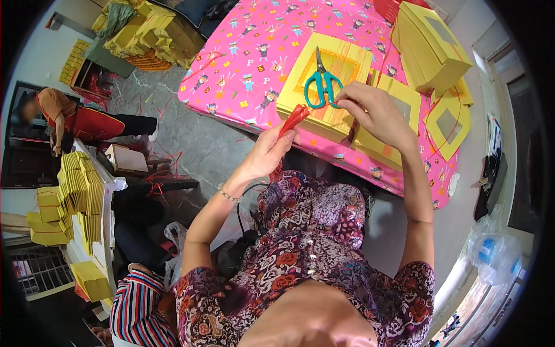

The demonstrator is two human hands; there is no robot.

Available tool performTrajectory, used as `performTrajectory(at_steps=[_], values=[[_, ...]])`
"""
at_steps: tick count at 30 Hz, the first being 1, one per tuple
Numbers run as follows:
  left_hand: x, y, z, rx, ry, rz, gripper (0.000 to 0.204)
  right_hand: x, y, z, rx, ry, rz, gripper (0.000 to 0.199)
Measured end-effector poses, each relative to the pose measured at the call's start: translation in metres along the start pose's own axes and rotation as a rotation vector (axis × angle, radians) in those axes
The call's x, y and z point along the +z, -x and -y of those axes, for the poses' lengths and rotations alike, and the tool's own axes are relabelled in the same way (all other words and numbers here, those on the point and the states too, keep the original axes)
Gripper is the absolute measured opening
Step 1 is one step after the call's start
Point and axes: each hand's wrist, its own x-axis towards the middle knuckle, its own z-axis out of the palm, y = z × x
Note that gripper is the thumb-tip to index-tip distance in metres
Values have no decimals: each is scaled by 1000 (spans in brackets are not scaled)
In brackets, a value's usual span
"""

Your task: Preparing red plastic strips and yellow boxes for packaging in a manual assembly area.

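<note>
My left hand (270,151) is closed around a bundle of red plastic strands (295,117), its bunched end sticking up past the fingers. My right hand (376,110) pinches what looks like a thin red strand between thumb and forefinger. Just beside that pinch lie scissors (319,65) with teal handles, blades pointing away from me. They rest on a stack of yellow paper pieces (292,95) at the table's near edge. Under my right wrist is a second yellow stack (378,141), partly hidden by the hand.
A pink patterned cloth covers the table (231,69). Taller yellow stacks (430,52) stand at its right. To the left, a person in a red apron (98,124) stands beyond a side table holding yellow bundles (78,185). Someone in striped clothing (141,306) is close on my left. Red scraps litter the floor.
</note>
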Motion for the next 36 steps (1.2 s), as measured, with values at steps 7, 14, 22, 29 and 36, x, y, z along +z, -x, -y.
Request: performTrajectory(at_steps=[7, 14, 22, 29, 36], values=[[26, -15, 2, 186, 74, -220, 21, 54, -9, 28, 147, -479, -461, 14], [43, -27, 3, 311, -105, -349, 35, 82, -12, 53, 220, -595, -626, 12], [53, -28, -4, 514, -6, -589, 18, 90, -20, 75, 55, -551, -643, 17], [26, 5, -83, 848, 90, -472, 28, 87, -19, 69, -276, -135, -411, 62], [0, 63, -143, 1026, 360, -430, 26, 133, -4, 69, -281, -289, -45, 45]])
